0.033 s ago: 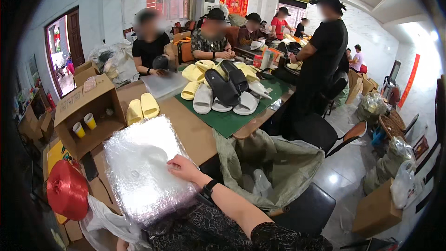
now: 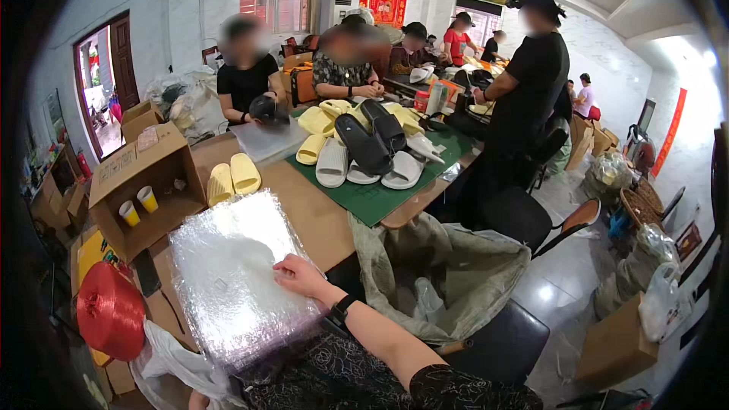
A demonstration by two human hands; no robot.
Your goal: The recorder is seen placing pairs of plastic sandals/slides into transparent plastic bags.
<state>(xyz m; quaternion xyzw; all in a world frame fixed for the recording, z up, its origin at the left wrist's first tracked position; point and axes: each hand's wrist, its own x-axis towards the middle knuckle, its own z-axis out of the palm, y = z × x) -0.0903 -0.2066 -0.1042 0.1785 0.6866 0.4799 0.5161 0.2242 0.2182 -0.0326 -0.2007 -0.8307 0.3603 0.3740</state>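
Basically, a brown table (image 2: 330, 239), a clear plastic stack (image 2: 228, 281) at its near edge, the right hand (image 2: 301, 276) curled on the stack's right (whether pinching, I cannot tell), the left hand (image 2: 199, 401) barely showing, grip hidden.

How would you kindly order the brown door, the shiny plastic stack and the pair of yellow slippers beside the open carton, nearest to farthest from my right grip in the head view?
1. Shiny plastic stack: directly under the right grip.
2. Yellow slippers: ahead and to the left.
3. Brown door: far left, toward the back.
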